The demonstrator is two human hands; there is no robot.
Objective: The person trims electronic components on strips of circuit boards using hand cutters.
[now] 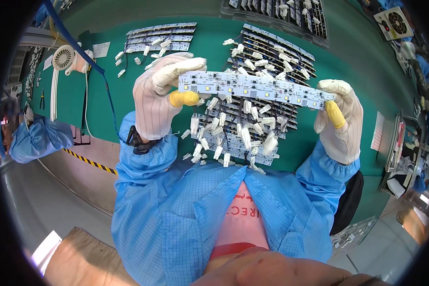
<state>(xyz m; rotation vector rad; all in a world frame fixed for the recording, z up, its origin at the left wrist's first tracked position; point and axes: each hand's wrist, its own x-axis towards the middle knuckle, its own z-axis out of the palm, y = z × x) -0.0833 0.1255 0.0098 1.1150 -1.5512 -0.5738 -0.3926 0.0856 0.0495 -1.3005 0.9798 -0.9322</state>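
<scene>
Held up between both hands is a long white LED circuit board (255, 89) with a row of small yellowish LEDs on its face. My left hand (164, 88), in a pale striped glove with a yellow thumb tip, pinches the board's left end. At the right end, my right hand (341, 114) grips it the same way, gloved alike. Below and behind the board lies a pile of similar LED boards (267, 155) with dark wires and white plugs. Part of that pile is hidden by the held board.
More boards lie in a stack (281, 43) farther back and in a smaller group (162, 38) at the far left. A clear tray (274, 21) of boards sits at the back. A small fan (64, 57) and a hanging blue cable (76, 45) are at left on the green table (109, 40).
</scene>
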